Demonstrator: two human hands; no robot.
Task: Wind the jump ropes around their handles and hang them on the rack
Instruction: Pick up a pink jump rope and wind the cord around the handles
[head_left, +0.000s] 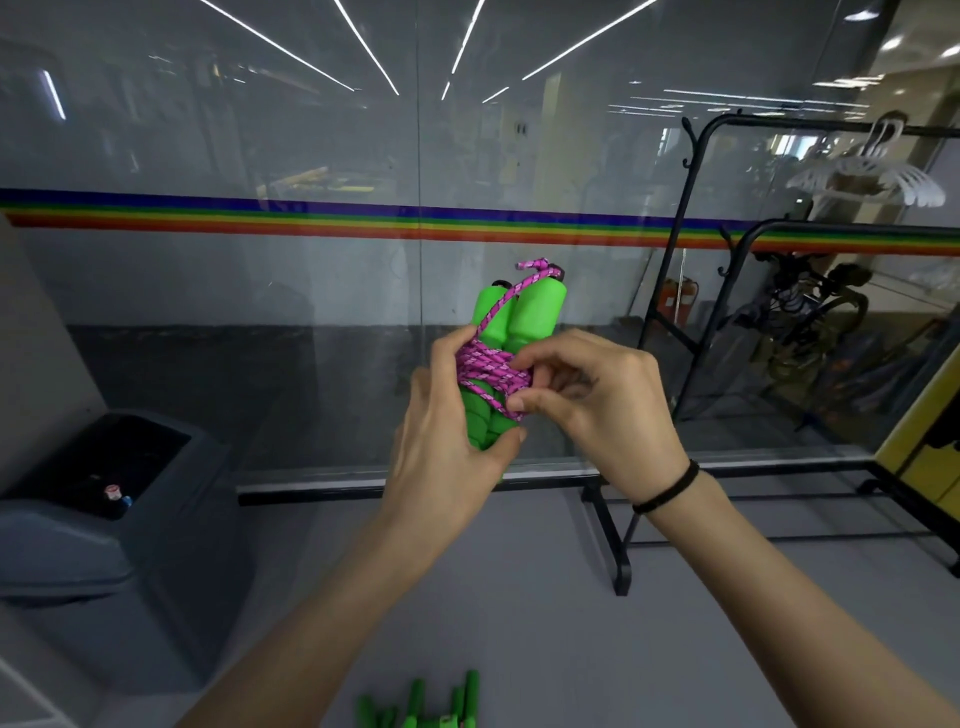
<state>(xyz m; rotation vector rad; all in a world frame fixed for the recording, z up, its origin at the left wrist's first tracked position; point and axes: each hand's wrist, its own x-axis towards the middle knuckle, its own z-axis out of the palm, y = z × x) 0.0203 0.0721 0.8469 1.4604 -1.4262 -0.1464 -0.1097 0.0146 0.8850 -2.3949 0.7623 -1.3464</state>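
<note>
Hands meet in the middle, both on one jump rope. Two green handles (535, 312) stand side by side, pointing up, and pink rope (488, 364) is wound many times round their middle. One strand runs up across the handles to a small loop at the top. The left hand (441, 441) wraps its fingers round the lower part of the handles from the left, with the thumb pressed on the front. The right hand (597, 405) comes in from the right and pinches the pink rope between thumb and finger, just under the wound part. Both hands are on the same bundle and very close to each other. A black band (670, 486) sits on the right wrist. The bundle is held up in the air, in front of a glass wall (260, 291) with a rainbow stripe (311, 218). The black rack (670, 291) stands to the right, well apart from the bundle, and white hangers (872, 176) hang high on it. A grey bin (156, 545) stands on the left. At the bottom edge, below the arms, lie more green handles (415, 709)
</note>
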